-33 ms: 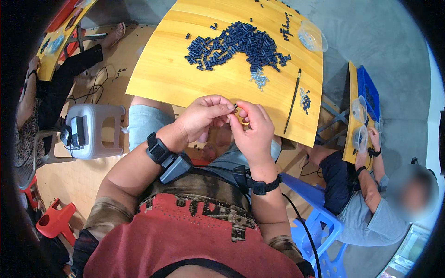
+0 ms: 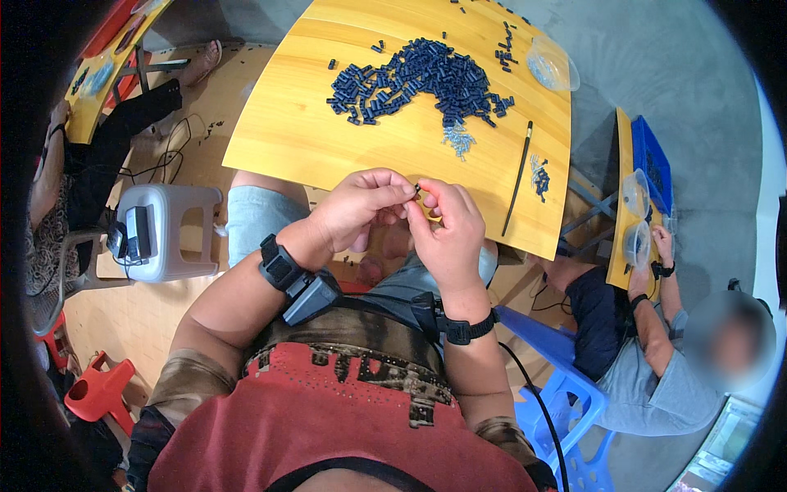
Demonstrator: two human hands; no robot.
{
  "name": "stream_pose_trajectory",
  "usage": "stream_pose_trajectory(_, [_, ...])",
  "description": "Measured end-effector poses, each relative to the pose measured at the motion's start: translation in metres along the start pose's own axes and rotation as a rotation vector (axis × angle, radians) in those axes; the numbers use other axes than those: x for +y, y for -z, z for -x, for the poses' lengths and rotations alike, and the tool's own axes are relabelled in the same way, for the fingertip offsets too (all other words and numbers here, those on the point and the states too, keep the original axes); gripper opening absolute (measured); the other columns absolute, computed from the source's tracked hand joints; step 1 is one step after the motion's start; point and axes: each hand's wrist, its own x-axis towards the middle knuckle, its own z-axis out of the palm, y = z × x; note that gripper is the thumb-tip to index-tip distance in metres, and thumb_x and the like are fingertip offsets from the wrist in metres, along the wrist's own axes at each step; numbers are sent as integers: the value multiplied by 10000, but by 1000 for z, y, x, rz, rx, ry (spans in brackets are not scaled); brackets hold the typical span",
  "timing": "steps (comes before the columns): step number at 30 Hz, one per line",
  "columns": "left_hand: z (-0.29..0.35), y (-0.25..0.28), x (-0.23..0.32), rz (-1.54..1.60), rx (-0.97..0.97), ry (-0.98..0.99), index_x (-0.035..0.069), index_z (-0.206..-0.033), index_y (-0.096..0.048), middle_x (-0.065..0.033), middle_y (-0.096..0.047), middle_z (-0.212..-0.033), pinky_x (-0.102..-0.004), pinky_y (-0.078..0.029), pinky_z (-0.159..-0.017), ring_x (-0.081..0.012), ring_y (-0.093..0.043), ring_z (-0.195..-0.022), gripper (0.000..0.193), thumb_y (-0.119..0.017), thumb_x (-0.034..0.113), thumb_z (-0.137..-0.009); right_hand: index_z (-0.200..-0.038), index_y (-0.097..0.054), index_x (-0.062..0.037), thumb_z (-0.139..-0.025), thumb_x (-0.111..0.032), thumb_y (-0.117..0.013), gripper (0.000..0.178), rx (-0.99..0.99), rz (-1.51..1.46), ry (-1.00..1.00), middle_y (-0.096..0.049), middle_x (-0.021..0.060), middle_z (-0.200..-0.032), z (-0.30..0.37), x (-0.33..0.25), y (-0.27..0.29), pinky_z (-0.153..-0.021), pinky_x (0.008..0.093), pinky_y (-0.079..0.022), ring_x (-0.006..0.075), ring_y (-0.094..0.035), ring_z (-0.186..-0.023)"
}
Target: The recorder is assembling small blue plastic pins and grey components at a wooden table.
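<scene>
Above the near edge of the yellow table [image 2: 295,131], my two hands meet at the fingertips. Thumb and index finger of my left hand [image 2: 361,205] pinch a small black part [image 2: 417,188]. My right hand [image 2: 449,221] is closed on the same part from the other side. Fingers cover most of it, so its exact shape is hidden. Beyond my hands lies a large heap of short black cylindrical pieces [image 2: 410,78]. Small clear or silvery pieces [image 2: 459,141] are gathered at the heap's near side.
A thin black rod [image 2: 518,176] lies to the right, beside a small pile of mixed pieces [image 2: 540,179]. At the far right stands a clear round tub [image 2: 549,66]. A co-worker [image 2: 656,361] sits at another table on the right; a grey stool [image 2: 168,230] is on the left.
</scene>
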Motion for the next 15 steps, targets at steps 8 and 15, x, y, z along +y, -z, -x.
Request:
stream_pose_trajectory(8, [-4,-2,-2,-41,35,0,52,-914,-637,-3,-625,-802,-190,-448,-633,-62,-550,-697,170,-630,216,-871,-927,-600,-36,-701,-45,-690,244,11,-18,-15,-583,103,-769,1,6,-1,-620,345,-473,257,-576,-697])
stream_pose_trajectory(15, [-11,4,-3,-47,32,-11,37,-930,-636,-16,-635,-800,-215,-471,-630,-80,-568,-690,177,-624,204,-873,-948,-608,-32,-718,-37,-685,243,-44,-54,-59,-596,87,-775,-3,11,0,-591,311,-479,206,-590,-678])
